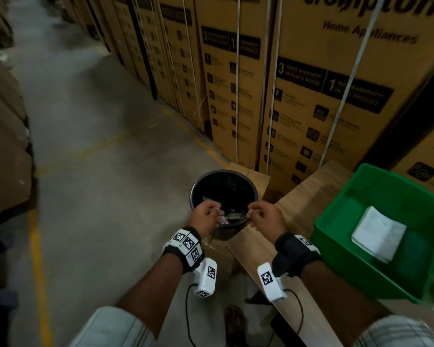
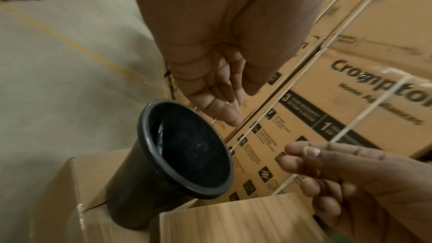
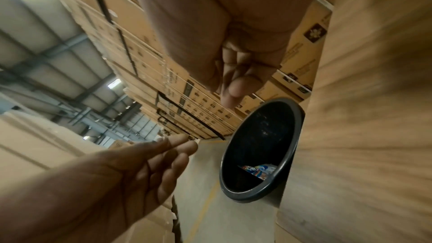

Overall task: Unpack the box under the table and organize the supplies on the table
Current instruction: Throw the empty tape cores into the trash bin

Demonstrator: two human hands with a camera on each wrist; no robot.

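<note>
A black round bin (image 1: 195,189) stands on a cardboard box (image 2: 70,191) beside the wooden table (image 1: 298,204). Crumpled colourful wrappers (image 3: 257,169) lie at its bottom. My left hand (image 1: 206,216) and right hand (image 1: 263,216) hover side by side just over the bin's near rim. In the left wrist view the left hand (image 2: 217,99) has relaxed fingers and holds nothing. The right hand (image 3: 236,73) in its wrist view is likewise loose and empty. A green plastic crate (image 1: 331,216) sits on the table at the right, with a stack of white paper (image 1: 378,234) inside.
Tall strapped cardboard cartons (image 1: 311,96) form a wall behind the bin and table. More cartons (image 1: 5,146) line the left side of a concrete aisle (image 1: 98,171) marked with yellow lines. My foot (image 1: 234,321) is by the table's edge.
</note>
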